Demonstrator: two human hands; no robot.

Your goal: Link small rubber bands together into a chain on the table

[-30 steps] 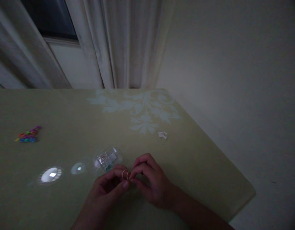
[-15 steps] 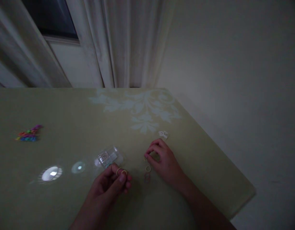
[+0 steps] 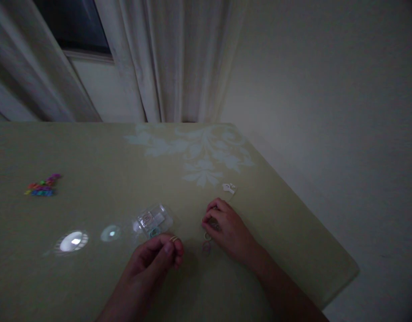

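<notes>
My left hand [image 3: 155, 257] is closed in a pinch on small pale rubber bands [image 3: 174, 239] looped at its fingertips, just in front of a clear plastic packet [image 3: 153, 219]. My right hand [image 3: 226, 226] rests on the table to the right with fingers curled down over a small loose band. A pale band [image 3: 207, 236] and a pinkish band [image 3: 205, 247] lie on the table just left of that hand. The light is dim, so what sits under the right fingertips is hard to make out.
The yellow-green table [image 3: 92, 156] has a white leaf pattern at its far middle. A bunch of coloured bands [image 3: 42, 186] lies far left. A small white piece [image 3: 229, 188] lies beyond my right hand. Two bright light spots [image 3: 72, 240] sit left. Curtains hang behind.
My hands, joined over the bands a second ago, have parted. The right hand went out to the right onto the loose bands and curled its fingers; the left stayed holding its bands.
</notes>
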